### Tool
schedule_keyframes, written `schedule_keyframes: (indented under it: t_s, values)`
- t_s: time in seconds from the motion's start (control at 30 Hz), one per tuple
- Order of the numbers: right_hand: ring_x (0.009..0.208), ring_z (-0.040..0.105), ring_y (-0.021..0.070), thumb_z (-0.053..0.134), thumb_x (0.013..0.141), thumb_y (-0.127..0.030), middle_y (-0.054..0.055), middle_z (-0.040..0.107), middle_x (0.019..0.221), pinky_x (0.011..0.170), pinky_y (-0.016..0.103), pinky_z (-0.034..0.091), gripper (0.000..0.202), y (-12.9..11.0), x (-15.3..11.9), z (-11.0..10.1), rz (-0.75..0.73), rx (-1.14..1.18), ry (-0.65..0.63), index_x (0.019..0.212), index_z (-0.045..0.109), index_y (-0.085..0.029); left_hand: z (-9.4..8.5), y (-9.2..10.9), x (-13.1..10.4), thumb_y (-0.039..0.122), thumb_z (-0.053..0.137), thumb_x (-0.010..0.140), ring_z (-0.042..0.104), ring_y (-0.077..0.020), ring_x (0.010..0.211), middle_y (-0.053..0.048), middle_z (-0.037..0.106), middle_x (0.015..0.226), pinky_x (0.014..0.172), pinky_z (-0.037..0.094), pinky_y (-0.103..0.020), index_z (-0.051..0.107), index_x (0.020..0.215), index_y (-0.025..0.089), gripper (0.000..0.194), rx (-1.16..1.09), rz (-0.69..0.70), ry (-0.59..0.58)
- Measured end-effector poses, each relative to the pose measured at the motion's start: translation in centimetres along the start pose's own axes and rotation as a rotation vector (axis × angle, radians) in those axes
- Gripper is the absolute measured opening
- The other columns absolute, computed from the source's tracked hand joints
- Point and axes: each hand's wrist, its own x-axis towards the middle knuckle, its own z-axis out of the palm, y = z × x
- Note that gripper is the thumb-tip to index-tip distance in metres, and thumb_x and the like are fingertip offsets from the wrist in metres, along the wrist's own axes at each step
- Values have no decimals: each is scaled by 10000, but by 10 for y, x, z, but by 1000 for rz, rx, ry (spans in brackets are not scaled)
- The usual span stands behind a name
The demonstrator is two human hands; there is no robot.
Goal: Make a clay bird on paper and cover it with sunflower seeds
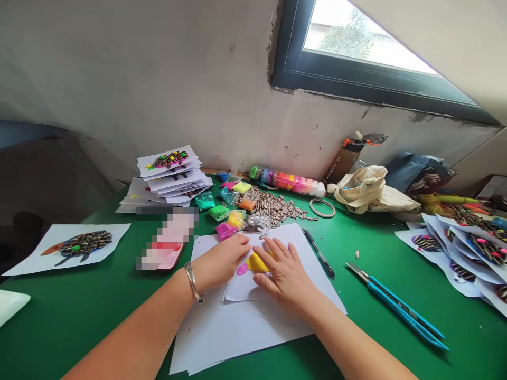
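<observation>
A small white paper (241,290) bearing flattened yellow clay (255,264) and a pink clay piece (242,269) lies on larger white sheets (214,338). My left hand (224,258), with a silver bracelet at the wrist, rests at the left of the yellow clay. Its fingers are bent and pressed together; what they hold, if anything, is hidden. My right hand (281,266) lies with fingers spread over the right side of the yellow clay and covers part of it. Just beyond its fingertips is a single sunflower seed (262,237).
Behind the sheets are a sunflower seed pile (277,206) and bagged clay (219,212). A pen (319,253) and blue utility knife (400,306) lie to the right. Seed-picture stacks (170,179) stand back left and right (467,253); a seed-bird picture (79,248) lies left.
</observation>
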Motion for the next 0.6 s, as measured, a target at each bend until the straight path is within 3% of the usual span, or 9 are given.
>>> schedule_keyframes:
  t_s: [0.13, 0.3, 0.43, 0.6]
  values:
    - [1386, 280, 339, 340, 930, -612, 70, 375, 1495, 1083, 644, 206, 500, -1, 1, 0, -4, -10, 17, 1330, 497, -357, 0, 0, 1, 145, 445, 939, 497, -254, 1222, -122, 570, 1289, 1035, 429, -414, 643, 1135, 174, 279, 1, -9, -9]
    - [1395, 279, 318, 370, 945, -552, 98, 358, 1505, 1113, 589, 215, 544, 0, -1, -7, 48, 20, -15, 1420, 413, -293, -4, 3, 1, 115, 450, 927, 464, -276, 1274, -145, 543, 1343, 1061, 406, -436, 621, 1185, 162, 313, 29, -33, -53]
    - [1399, 280, 303, 364, 954, -545, 75, 365, 1502, 1118, 539, 248, 486, 6, -5, -16, 22, 37, -32, 1364, 489, -317, -7, 5, 1, 87, 454, 909, 434, -273, 1311, -155, 516, 1380, 1087, 381, -418, 607, 1206, 145, 340, 56, -45, -87]
    - [1392, 292, 283, 347, 969, -515, 92, 355, 1505, 1119, 499, 265, 533, 13, -11, -21, 39, 54, -19, 1453, 371, -294, -7, 3, 2, 142, 426, 929, 474, -266, 1277, -132, 534, 1365, 1062, 412, -411, 635, 1153, 184, 309, 48, -56, -67]
